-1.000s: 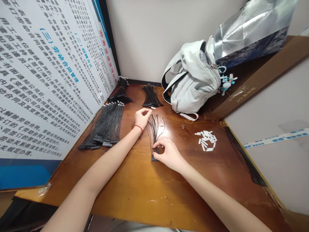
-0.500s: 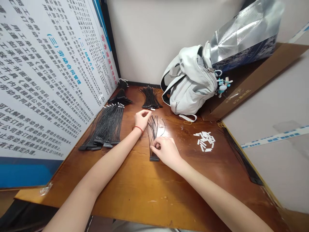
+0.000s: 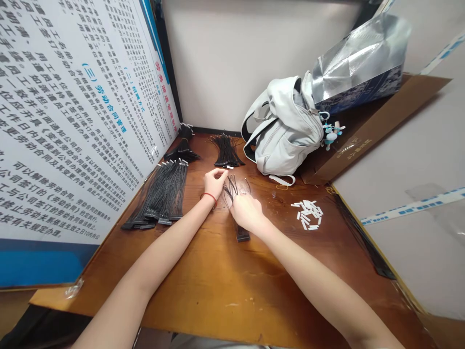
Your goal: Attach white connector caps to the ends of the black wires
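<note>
A bundle of thin black wires with a black connector at its near end lies on the wooden table. My left hand pinches a small white piece at the wires' far ends, fingers closed. My right hand rests on the wires' middle, fingers curled on the strands. A red band circles my left wrist.
Finished black wire bundles lie left beside a printed board; more bundles sit at the back. A pile of small white pieces lies right. A grey backpack, a silver bag and cardboard fill the back right.
My right hand slid up the wires from near the black connector toward their far ends, uncovering the connector. My left hand stayed in place. The view shifted slightly.
</note>
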The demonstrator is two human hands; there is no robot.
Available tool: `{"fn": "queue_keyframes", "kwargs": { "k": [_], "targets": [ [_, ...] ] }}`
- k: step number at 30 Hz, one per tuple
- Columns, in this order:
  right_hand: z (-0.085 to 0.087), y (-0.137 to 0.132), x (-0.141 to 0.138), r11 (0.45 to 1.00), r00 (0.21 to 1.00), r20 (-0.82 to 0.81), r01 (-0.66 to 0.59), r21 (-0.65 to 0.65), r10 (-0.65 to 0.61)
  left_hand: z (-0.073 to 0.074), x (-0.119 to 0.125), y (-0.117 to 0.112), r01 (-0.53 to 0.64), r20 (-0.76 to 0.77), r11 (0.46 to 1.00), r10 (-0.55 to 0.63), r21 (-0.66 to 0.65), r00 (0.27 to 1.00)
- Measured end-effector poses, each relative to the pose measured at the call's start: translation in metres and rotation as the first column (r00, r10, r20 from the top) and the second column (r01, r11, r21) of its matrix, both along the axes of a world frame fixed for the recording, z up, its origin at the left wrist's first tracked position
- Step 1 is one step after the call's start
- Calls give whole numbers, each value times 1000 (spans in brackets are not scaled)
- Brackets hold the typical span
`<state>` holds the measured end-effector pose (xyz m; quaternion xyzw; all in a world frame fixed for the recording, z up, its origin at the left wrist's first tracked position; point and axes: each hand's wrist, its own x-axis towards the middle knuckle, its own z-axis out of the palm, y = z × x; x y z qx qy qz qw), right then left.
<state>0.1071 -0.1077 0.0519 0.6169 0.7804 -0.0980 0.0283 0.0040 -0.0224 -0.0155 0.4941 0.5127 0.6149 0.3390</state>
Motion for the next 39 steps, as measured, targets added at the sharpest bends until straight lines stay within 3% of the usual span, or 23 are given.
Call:
{"fn": "queue_keyframes", "kwargs": {
  "k": [6,8,10,12,14,16,18,20,22,24,26,30,32,34,36,37,39],
  "targets": [
    [3,12,-1,989,996,-55,59,-138,-67,0,0,0,-7,32,1000,7,9,999],
    [-3,17,6,980,978,-161,102,-170,-130,0,0,0,-21,28,1000,21,13,999],
    [-12,21,16,951,901,-346,179,-253,-262,1,-1,0,-46,9,998,46,29,999],
    [-21,23,25,889,694,-575,222,-400,-432,0,-2,1,-91,-47,994,94,63,994],
    [-29,22,33,844,385,-754,169,-509,-531,-1,-4,1,-160,-107,982,171,103,979],
    [-36,18,38,849,78,-846,85,-521,-527,-2,-5,3,-243,-123,962,258,126,958],
    [-39,13,40,869,-161,-861,32,-493,-482,-3,-6,4,-306,-98,945,318,119,943],
    [-41,8,42,887,-321,-839,-1,-463,-438,-3,-6,5,-320,-53,942,326,98,944],
    [-41,5,42,899,-405,-820,-13,-438,-405,-1,-4,5,-256,24,965,255,57,967],
    [-38,6,43,899,-397,-824,-11,-437,-405,0,-2,4,-117,115,993,115,7,987],
    [-34,14,43,874,-291,-836,-4,-485,-465,2,1,2,36,174,999,-31,-21,984],
    [-26,46,42,795,73,-791,53,-605,-607,6,4,0,185,175,983,-180,-16,968],
    [-24,63,41,804,244,-769,101,-585,-591,7,4,-1,187,168,982,-182,-13,969],
    [-25,75,40,848,378,-764,144,-510,-523,8,4,-1,169,158,986,-164,-17,974],
    [-30,81,38,910,428,-806,137,-390,-410,7,4,0,158,144,987,-151,-39,978],
    [-33,82,36,938,412,-843,117,-328,-346,7,3,1,152,136,987,-143,-54,980],
    [-42,82,33,972,308,-921,70,-226,-237,4,4,3,131,128,989,-122,-72,984]
  ]
}}
